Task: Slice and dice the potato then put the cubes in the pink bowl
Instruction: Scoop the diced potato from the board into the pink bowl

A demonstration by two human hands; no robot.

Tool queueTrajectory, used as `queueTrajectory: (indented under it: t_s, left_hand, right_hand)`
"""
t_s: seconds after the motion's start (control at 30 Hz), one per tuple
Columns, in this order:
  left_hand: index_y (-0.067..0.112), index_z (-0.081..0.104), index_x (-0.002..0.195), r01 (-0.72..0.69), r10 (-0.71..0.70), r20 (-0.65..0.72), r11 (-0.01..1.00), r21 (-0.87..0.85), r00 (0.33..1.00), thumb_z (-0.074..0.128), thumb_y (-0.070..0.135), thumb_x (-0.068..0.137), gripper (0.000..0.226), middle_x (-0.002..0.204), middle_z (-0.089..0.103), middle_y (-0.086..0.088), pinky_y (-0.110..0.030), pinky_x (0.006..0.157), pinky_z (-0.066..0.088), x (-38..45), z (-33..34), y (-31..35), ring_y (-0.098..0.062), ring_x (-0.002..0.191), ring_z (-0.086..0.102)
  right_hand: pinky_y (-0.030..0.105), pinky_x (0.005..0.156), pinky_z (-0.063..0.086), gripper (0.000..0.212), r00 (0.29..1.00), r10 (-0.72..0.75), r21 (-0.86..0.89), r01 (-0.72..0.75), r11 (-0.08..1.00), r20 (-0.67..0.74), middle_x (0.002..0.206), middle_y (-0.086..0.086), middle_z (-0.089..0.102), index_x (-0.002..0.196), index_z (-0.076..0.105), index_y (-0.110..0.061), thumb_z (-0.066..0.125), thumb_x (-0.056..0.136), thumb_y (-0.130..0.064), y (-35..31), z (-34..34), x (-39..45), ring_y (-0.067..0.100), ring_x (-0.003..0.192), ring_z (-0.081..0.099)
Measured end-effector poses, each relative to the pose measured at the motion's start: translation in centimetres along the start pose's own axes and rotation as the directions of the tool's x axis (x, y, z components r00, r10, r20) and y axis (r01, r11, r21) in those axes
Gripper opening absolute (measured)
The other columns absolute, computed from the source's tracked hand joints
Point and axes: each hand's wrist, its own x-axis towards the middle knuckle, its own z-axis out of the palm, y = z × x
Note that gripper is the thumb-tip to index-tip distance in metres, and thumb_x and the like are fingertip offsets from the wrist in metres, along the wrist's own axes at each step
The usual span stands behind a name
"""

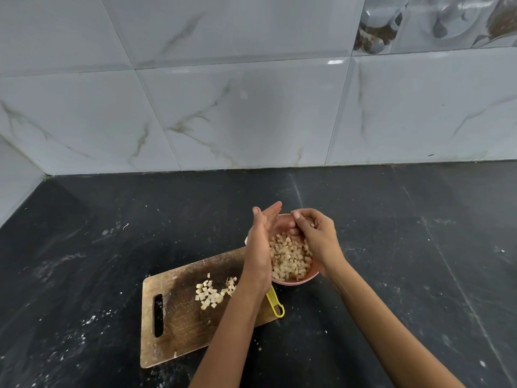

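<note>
A pink bowl [306, 278] on the black counter holds a heap of potato cubes [289, 257]. My left hand [261, 242] stands on edge over the bowl's left side, fingers straight, palm facing right. Over the bowl's right side my right hand [314, 233] has its fingers curled, with a few potato cubes stuck to them. A smaller pile of potato cubes [214, 292] lies on the wooden cutting board [173, 326], left of the bowl. My left forearm crosses the board's right end.
A yellow handle [275, 303] sticks out from under my left wrist at the board's right edge. The black counter [405, 261] is dusted with white specks. A tiled wall rises behind it, with a corner at the far left.
</note>
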Motion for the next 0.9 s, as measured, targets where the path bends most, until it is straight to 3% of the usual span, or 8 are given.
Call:
queueTrajectory:
  t_s: [0.1,0.23,0.33,0.43,0.53,0.63,0.77,0.9]
  left_hand:
    - [0.026,0.066,0.114,-0.082,0.083,-0.005,0.993,0.086,0.997,0.021,0.052,0.098,0.054,0.106,0.072,0.008,-0.025,0.09,0.048,-0.9,0.9,-0.5,-0.008,0.105,0.065]
    - [0.026,0.066,0.112,-0.166,0.173,-0.051,0.98,0.113,0.984,0.023,0.057,0.097,0.055,0.117,0.069,-0.002,-0.035,0.099,0.048,-1.1,1.0,-0.9,-0.016,0.112,0.063]
    - [0.032,0.06,0.126,-0.276,0.283,0.006,0.932,0.237,0.959,0.019,0.075,0.088,0.07,0.141,0.051,0.014,-0.032,0.113,0.033,-1.9,0.9,-1.4,-0.006,0.131,0.045]
    - [0.031,0.034,0.146,-0.362,0.27,0.276,0.854,0.375,0.923,0.008,0.087,0.077,0.093,0.152,0.018,0.03,-0.012,0.115,0.006,-3.5,1.6,-2.3,0.009,0.142,0.01]
    - [0.027,0.014,0.15,-0.392,0.163,0.431,0.76,0.519,0.887,0.0,0.083,0.079,0.092,0.156,0.005,0.021,-0.024,0.12,-0.001,-4.4,2.3,-3.2,0.011,0.142,-0.001]
    - [0.021,0.003,0.152,-0.416,0.101,0.449,0.591,0.691,0.888,-0.005,0.078,0.079,0.093,0.158,-0.004,0.014,-0.026,0.12,-0.006,-3.7,2.1,-3.8,0.01,0.141,-0.011]
    - [0.024,-0.008,0.15,-0.439,0.105,0.429,0.314,0.842,0.897,-0.03,0.082,0.061,0.109,0.152,-0.02,0.014,-0.024,0.113,-0.022,-2.2,1.4,-3.4,0.009,0.132,-0.033]
    - [0.028,-0.01,0.146,-0.35,0.137,0.324,0.277,0.895,0.936,-0.033,0.082,0.058,0.105,0.15,-0.023,0.016,-0.031,0.116,-0.019,-1.3,0.6,-2.7,0.006,0.133,-0.034]
  right_hand:
    - [0.034,0.06,0.05,0.036,0.992,0.124,0.119,-0.119,0.986,-0.032,0.062,0.012,0.062,0.069,0.065,-0.009,0.061,0.092,-0.037,-0.4,0.8,0.0,0.024,0.058,0.059]
    - [0.021,0.044,0.034,0.074,0.965,0.258,0.104,-0.252,0.962,-0.046,0.041,-0.003,0.035,0.049,0.047,-0.013,0.026,0.092,-0.068,-1.2,1.4,0.6,0.01,0.039,0.034]
    - [0.021,0.049,0.045,0.075,0.924,0.37,0.282,-0.381,0.88,0.096,0.054,0.003,0.049,0.065,0.056,-0.01,0.023,0.091,-0.072,-1.7,1.2,0.5,0.012,0.047,0.048]
    - [0.038,0.086,0.054,0.076,0.891,0.424,0.398,-0.453,0.797,0.163,0.089,0.012,0.071,0.096,0.065,-0.005,0.024,0.092,-0.07,-1.9,0.4,0.1,0.024,0.086,0.068]
    - [0.041,0.097,0.048,0.085,0.887,0.426,0.512,-0.452,0.73,0.176,0.106,0.015,0.07,0.111,0.062,-0.003,0.021,0.089,-0.073,-2.1,-0.1,-0.1,0.027,0.102,0.065]
    - [0.04,0.101,0.045,0.089,0.886,0.415,0.618,-0.449,0.646,0.209,0.113,0.016,0.069,0.118,0.058,-0.003,0.018,0.087,-0.077,-1.9,-0.5,-0.2,0.026,0.107,0.065]
    - [0.046,0.108,0.038,0.094,0.887,0.362,0.624,-0.46,0.632,0.286,0.124,0.015,0.064,0.127,0.052,-0.003,0.019,0.084,-0.079,-2.1,-1.1,-0.7,0.03,0.116,0.06]
    - [0.044,0.114,0.032,0.092,0.899,0.323,0.607,-0.439,0.663,0.297,0.132,0.018,0.056,0.133,0.047,-0.001,0.021,0.086,-0.075,-2.4,-1.5,-1.2,0.028,0.122,0.055]
